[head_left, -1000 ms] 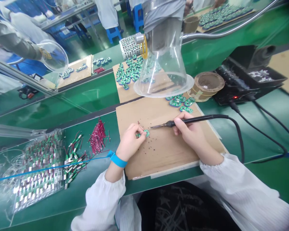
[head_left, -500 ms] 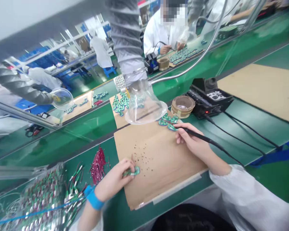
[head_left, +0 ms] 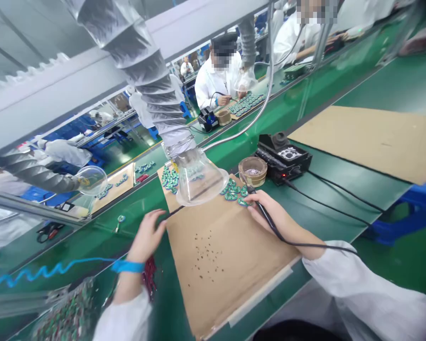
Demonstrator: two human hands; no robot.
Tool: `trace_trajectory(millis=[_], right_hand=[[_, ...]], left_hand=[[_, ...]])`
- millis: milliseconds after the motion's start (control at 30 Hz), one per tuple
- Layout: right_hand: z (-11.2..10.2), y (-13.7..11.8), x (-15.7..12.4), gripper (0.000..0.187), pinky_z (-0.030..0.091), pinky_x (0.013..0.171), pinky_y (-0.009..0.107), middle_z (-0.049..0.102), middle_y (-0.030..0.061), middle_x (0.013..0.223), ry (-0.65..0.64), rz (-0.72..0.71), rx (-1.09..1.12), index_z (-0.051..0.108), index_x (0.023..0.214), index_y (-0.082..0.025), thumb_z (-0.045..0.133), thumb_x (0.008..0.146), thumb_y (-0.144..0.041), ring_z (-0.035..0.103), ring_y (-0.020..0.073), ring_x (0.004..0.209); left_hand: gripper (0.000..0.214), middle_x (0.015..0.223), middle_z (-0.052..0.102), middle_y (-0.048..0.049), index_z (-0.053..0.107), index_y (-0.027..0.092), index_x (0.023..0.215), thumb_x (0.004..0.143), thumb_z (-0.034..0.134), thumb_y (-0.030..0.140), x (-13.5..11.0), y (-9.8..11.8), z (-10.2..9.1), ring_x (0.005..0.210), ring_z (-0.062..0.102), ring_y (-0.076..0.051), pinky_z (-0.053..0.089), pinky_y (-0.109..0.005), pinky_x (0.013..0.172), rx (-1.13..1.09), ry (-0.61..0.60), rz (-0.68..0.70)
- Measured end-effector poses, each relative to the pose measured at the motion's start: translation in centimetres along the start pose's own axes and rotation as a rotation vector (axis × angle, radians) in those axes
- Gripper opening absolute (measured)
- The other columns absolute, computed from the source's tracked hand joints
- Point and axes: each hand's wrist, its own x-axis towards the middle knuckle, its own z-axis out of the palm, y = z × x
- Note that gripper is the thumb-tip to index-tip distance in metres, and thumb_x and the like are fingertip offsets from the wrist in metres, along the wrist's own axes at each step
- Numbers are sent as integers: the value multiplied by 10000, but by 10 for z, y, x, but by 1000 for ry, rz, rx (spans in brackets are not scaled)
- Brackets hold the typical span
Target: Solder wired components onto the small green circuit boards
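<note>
My left hand (head_left: 149,235), with a blue wrist strap (head_left: 129,266), hovers by the left edge of the cardboard sheet (head_left: 230,246). Its fingers are apart and nothing shows between them. Beyond it, a small green circuit board with a wire tail (head_left: 119,221) is over the green belt. My right hand (head_left: 270,213) grips a black soldering iron (head_left: 263,211) like a pen. Its fingertips are by a green circuit board (head_left: 243,201) at the front of a group of boards (head_left: 230,192); whether they touch it is unclear.
A clear fume funnel (head_left: 200,182) hangs over the cardboard. Behind my right hand stand a round tub (head_left: 252,171) and a black soldering station (head_left: 284,158) with cables. Red wires (head_left: 149,277) and wired parts (head_left: 67,310) lie at left. A co-worker (head_left: 218,76) sits across.
My left hand has let go of the circuit board and moved up and left, off the cardboard. A wired board now shows over the belt. The view has shifted; my right hand still holds the iron.
</note>
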Motion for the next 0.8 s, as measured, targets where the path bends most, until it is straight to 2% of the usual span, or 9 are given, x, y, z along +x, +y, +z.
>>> trace_trajectory(millis=[100, 167, 233, 300, 433, 600, 667, 733, 800], right_hand=[[-1, -1, 0, 220, 542, 803, 325, 597, 58, 999, 10, -4, -10, 584, 1205, -250, 535, 1000, -184, 635, 189, 853], [-3, -2, 1, 224, 541, 799, 319, 597, 61, 1010, 2, 2, -26, 588, 1204, -249, 527, 1002, -173, 638, 189, 865], [-4, -3, 2, 226, 541, 787, 313, 595, 63, 1016, -5, 6, -36, 587, 1203, -248, 521, 1003, -166, 639, 186, 861], [-5, -2, 1, 218, 541, 787, 317, 592, 65, 1021, -15, 4, -30, 583, 1193, -245, 512, 1003, -162, 638, 186, 859], [-8, 0, -3, 209, 539, 811, 341, 596, 72, 1032, -42, 0, -11, 581, 1183, -238, 528, 995, -165, 642, 198, 867], [-7, 5, -5, 215, 521, 748, 343, 602, 62, 994, -106, -61, -66, 596, 1194, -245, 579, 980, -223, 641, 202, 793], [-1, 4, -4, 225, 513, 757, 359, 599, 63, 977, -172, -117, -76, 588, 1199, -249, 597, 974, -243, 638, 219, 810], [9, -3, -4, 192, 511, 753, 365, 597, 62, 972, -221, -177, -74, 583, 1168, -245, 593, 976, -252, 639, 227, 825], [24, -15, -4, 172, 520, 773, 372, 605, 67, 997, -268, -220, -56, 574, 1155, -238, 581, 983, -248, 650, 235, 862]], left_hand=[[455, 1501, 525, -173, 534, 188, 1429, 1008, 495, 355, 41, 83, 70, 1445, 465, -309, 344, -527, 1231, -176, -30, 306], [486, 1546, 491, -154, 485, 207, 1484, 1015, 516, 330, 66, 124, 105, 1471, 431, -290, 325, -504, 1244, -213, -36, 372], [444, 1510, 526, -150, 519, 209, 1447, 1017, 525, 320, 86, 148, 126, 1434, 462, -297, 351, -512, 1216, -237, -29, 386], [324, 1356, 628, -161, 606, 183, 1306, 1023, 511, 309, 94, 153, 134, 1295, 567, -300, 421, -516, 1137, -255, -18, 363], [181, 1026, 712, -111, 646, 181, 995, 1008, 553, 335, 61, 139, 122, 1011, 660, -250, 510, -427, 981, -276, -44, 326], [190, 1198, 727, -44, 644, 254, 1120, 937, 678, 295, -25, 116, 93, 1202, 644, -216, 453, -362, 1100, -251, -104, 338], [247, 1283, 688, -56, 644, 276, 1193, 948, 664, 304, -53, 92, 75, 1243, 620, -232, 454, -380, 1105, -155, 38, 180], [239, 1264, 659, -94, 643, 253, 1209, 983, 611, 323, -77, 55, 53, 1159, 640, -239, 505, -385, 1021, -44, 265, -109], [204, 1186, 640, -136, 650, 200, 1157, 1021, 527, 289, -97, 13, 35, 1067, 647, -256, 520, -425, 961, 6, 370, -288]])
